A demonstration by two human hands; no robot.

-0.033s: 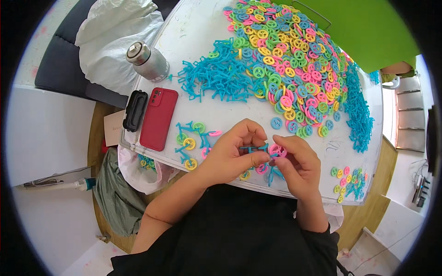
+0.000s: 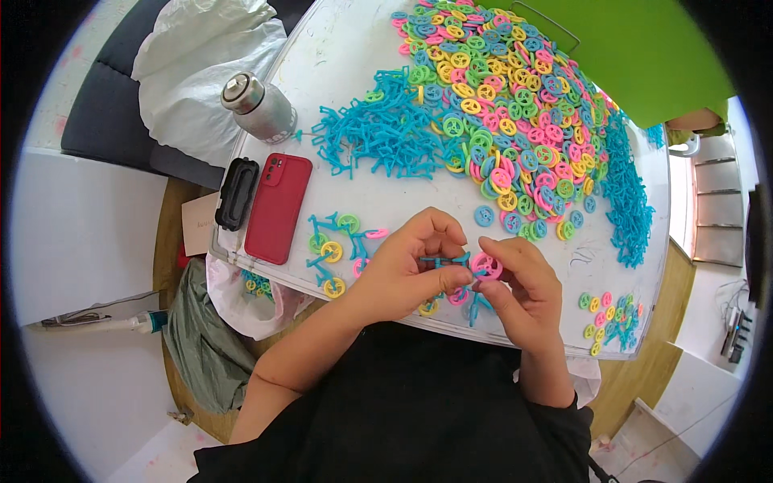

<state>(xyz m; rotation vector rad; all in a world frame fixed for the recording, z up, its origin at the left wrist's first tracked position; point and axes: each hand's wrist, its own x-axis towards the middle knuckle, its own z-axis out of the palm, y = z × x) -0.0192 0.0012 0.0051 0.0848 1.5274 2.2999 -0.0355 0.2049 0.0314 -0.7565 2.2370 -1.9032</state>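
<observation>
My left hand [image 2: 415, 266] is closed, thumb against fingers, on a small blue plastic toy bicycle frame [image 2: 447, 260]. In my right hand [image 2: 523, 290], a pink toy wheel [image 2: 486, 266] is pinched between thumb and fingers, right beside the blue frame. My fingers partly hide where the two meet. Below them on the table lie another pink wheel [image 2: 459, 295], a yellow wheel [image 2: 428, 307] and blue parts [image 2: 475, 309]. Left of my left hand lie several blue frames fitted with wheels, one with a yellow wheel [image 2: 332, 252].
Coloured wheels [image 2: 515, 105] and blue frames [image 2: 378, 133] are heaped at the table's far side. More blue frames [image 2: 628, 201] lie right. A red phone [image 2: 278, 208], black case [image 2: 236, 193] and metal bottle [image 2: 258, 106] stand left. Small wheels [image 2: 596, 318] sit near the right edge.
My right hand and the pink wheel have shifted very slightly to the right. My left hand looks the same.
</observation>
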